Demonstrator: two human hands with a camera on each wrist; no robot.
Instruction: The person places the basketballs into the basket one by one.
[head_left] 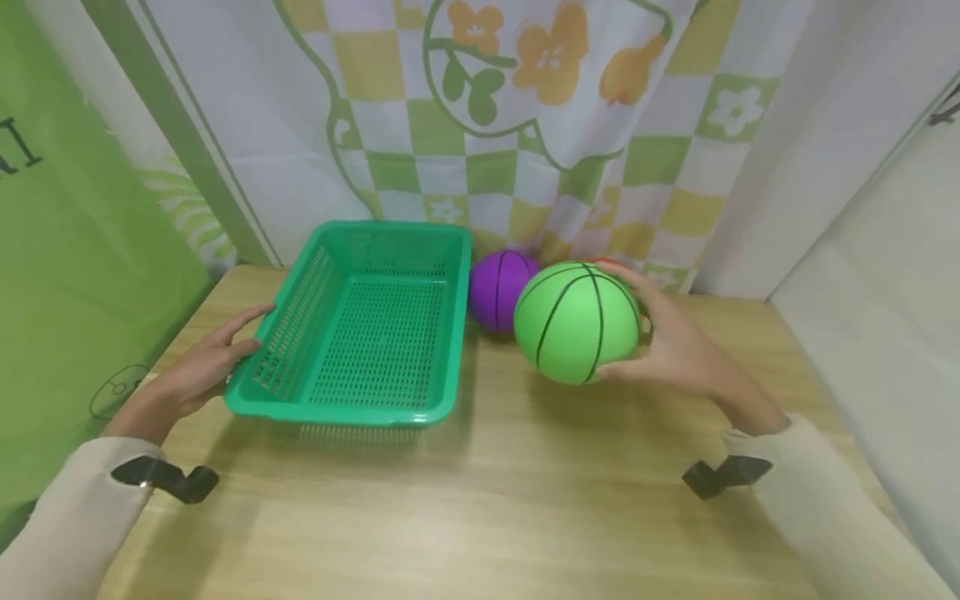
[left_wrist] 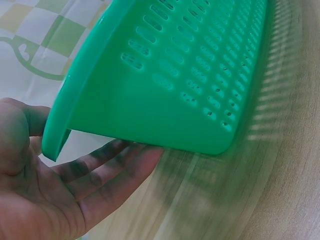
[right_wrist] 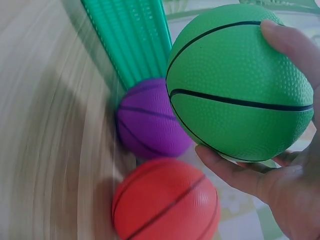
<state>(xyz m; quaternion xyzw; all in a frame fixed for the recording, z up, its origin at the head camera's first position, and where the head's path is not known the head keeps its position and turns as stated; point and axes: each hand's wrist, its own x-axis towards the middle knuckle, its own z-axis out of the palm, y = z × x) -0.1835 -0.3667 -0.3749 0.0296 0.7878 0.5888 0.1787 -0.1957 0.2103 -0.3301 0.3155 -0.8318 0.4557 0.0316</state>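
Observation:
On the left half of the table stands a green plastic basket (head_left: 457, 333) with slotted walls, nothing inside it. My left hand (head_left: 206, 362) holds its left rim; in the left wrist view, the fingers (left_wrist: 112, 180) reach below the rim against the outer wall. My right hand (head_left: 667, 342) grips a light green toy basketball (head_left: 573, 325) from its right side, thumb and fingers spread around it. The right wrist view has this ball raised off the table. Behind it sit a purple ball (right_wrist: 150, 120) near the basket and a red ball (right_wrist: 165, 202), which the head view mostly hides.
A wooden table (head_left: 525, 517) carries everything. Its back edge meets a checkered curtain (head_left: 487, 167). A green cloth (head_left: 75, 250) hangs at the left, and a pale wall (head_left: 877, 250) rises at the right.

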